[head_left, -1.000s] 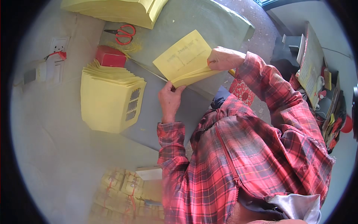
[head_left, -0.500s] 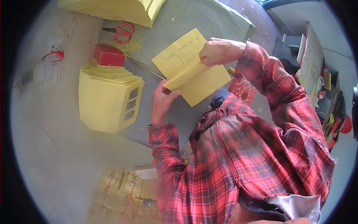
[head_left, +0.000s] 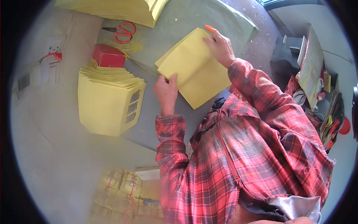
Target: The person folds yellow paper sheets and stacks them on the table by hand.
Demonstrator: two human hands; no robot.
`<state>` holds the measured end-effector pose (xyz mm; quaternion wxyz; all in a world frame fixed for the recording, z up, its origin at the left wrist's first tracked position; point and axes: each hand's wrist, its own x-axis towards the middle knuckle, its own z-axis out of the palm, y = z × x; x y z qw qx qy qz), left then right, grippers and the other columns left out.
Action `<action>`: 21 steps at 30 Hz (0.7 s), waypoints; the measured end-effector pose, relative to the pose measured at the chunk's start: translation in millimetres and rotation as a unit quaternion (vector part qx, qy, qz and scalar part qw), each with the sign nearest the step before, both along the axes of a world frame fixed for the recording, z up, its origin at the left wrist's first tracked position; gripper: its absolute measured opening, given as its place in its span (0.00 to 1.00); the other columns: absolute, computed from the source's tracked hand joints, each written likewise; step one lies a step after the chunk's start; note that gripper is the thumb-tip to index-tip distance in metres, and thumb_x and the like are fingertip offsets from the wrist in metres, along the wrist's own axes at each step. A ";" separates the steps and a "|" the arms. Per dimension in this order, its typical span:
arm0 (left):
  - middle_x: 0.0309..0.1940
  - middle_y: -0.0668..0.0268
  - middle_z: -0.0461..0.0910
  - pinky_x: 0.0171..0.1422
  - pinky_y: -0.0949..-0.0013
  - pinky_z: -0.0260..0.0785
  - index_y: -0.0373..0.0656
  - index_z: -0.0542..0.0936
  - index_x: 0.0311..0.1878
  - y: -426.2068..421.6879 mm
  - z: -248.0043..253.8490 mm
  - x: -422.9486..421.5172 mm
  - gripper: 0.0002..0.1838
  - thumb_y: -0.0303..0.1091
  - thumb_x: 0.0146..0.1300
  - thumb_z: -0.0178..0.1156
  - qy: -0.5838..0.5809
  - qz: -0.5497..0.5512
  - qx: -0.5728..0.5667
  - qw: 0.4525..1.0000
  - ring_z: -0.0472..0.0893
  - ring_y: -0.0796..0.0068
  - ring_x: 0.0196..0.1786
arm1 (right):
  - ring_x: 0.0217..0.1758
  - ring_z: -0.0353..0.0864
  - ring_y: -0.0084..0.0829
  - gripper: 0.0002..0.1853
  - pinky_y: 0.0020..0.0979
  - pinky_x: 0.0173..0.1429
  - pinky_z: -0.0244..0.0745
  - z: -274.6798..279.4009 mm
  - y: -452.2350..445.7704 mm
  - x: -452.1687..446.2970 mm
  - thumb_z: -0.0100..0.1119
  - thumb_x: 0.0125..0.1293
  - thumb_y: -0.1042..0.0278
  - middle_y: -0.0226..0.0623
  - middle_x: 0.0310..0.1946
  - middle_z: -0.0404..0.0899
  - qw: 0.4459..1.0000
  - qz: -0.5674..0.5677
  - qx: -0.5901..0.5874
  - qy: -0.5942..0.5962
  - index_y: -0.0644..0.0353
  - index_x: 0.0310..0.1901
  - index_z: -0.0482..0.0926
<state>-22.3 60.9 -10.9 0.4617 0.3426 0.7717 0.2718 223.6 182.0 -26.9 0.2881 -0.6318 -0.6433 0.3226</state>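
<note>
Yellow paper sheets (head_left: pixel 203 80) lie partly folded over in front of me, with a raised crease running across them and their blank sides up. My left hand (head_left: pixel 166 91) pinches their near left corner between thumb and fingers. At the far right edge, my right hand (head_left: pixel 220 45) rests its thumb on the paper, its fingers apart; one fingertip has an orange cover. Left of the sheets stands a stack of folded yellow papers (head_left: pixel 106 99) with dark printed boxes on one side.
Red-handled scissors (head_left: pixel 125 33) lie at the upper left beside a red box (head_left: pixel 109 56). A large yellow paper pile (head_left: pixel 123 11) is at the top. Tied yellow bundles (head_left: pixel 121 192) sit at the lower left. Various items stand at the right.
The upper flap has turned over towards the upper left, covering the printed side. My right hand has moved up to the far edge and its fist has opened. My left hand has stayed near the left corner.
</note>
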 end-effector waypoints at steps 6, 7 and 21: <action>0.27 0.59 0.84 0.35 0.62 0.76 0.31 0.83 0.41 -1.0 -7.2 2.7 0.18 0.42 0.70 0.70 0.129 -0.053 0.042 0.989 0.79 0.67 0.27 | 0.28 0.80 0.35 0.14 0.36 0.38 0.78 -35.0 -1.9 -15.1 0.65 0.72 0.63 0.32 0.40 0.87 0.986 -0.049 0.148 -0.055 0.58 0.54 0.87; 0.27 0.58 0.84 0.36 0.60 0.75 0.32 0.83 0.41 -0.7 -6.6 3.6 0.19 0.43 0.71 0.69 0.148 -0.060 0.053 0.986 0.78 0.65 0.27 | 0.28 0.81 0.36 0.12 0.37 0.38 0.78 -38.5 -0.6 -15.8 0.65 0.72 0.62 0.33 0.39 0.86 0.982 -0.051 0.167 -0.070 0.58 0.51 0.87; 0.25 0.53 0.85 0.39 0.49 0.72 0.39 0.78 0.35 3.6 -16.1 5.6 0.21 0.48 0.73 0.67 0.236 -0.087 0.042 0.967 0.81 0.44 0.27 | 0.22 0.80 0.33 0.08 0.34 0.27 0.77 -67.7 2.6 -23.4 0.68 0.67 0.65 0.25 0.37 0.87 0.923 -0.100 0.255 -0.271 0.51 0.46 0.89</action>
